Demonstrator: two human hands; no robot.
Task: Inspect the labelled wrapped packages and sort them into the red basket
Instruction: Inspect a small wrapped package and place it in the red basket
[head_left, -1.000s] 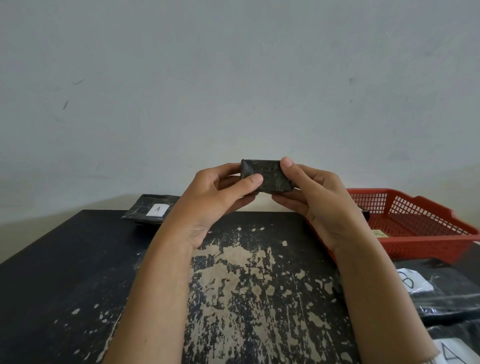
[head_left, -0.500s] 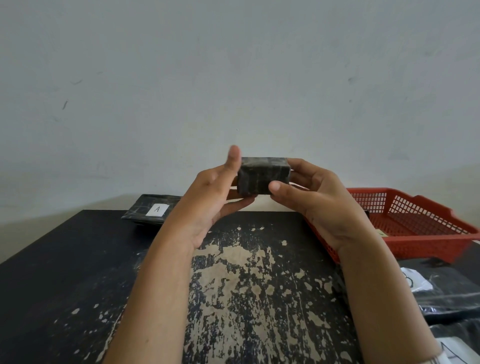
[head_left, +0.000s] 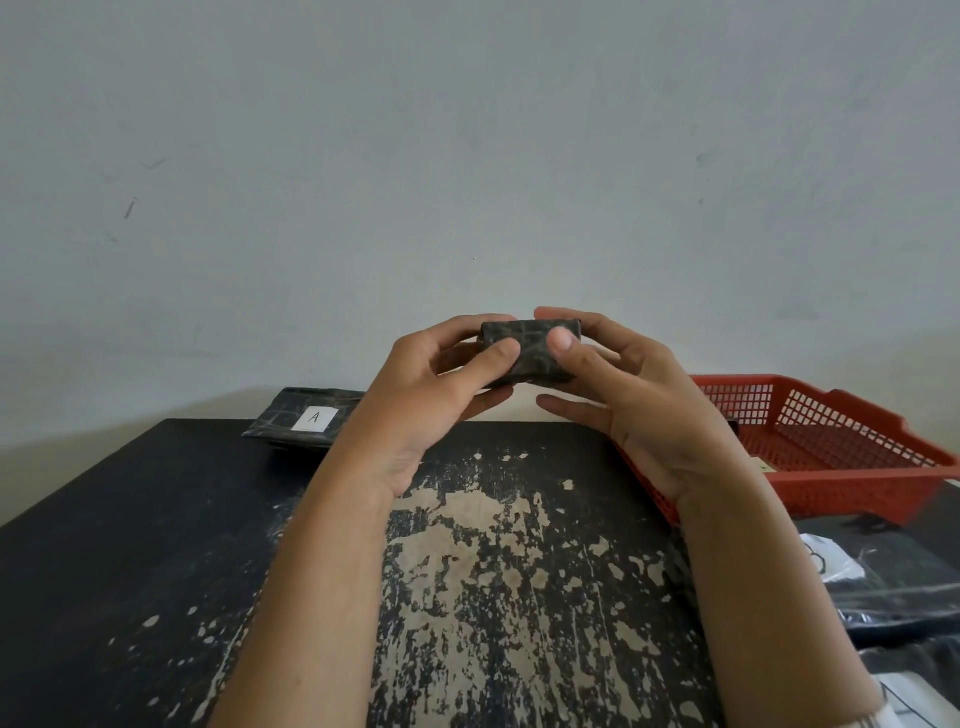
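A flat black package labelled A (head_left: 306, 418) lies at the far edge of the worn table (head_left: 156, 545). The left hand (head_left: 436, 387) and the right hand (head_left: 641, 410) together pinch a small black wrapped package (head_left: 527, 351) held above the table, with both thumbs on its near face. The red basket (head_left: 831, 447) sits to the right.

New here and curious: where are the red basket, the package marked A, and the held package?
red basket (head_left: 857, 488), head view, near wall.
package marked A (head_left: 314, 418), head view, white label.
held package (head_left: 530, 344), head view, front face.

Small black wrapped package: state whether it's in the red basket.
Out. Left hand and right hand hold the package aloft, beside the red mesh basket.
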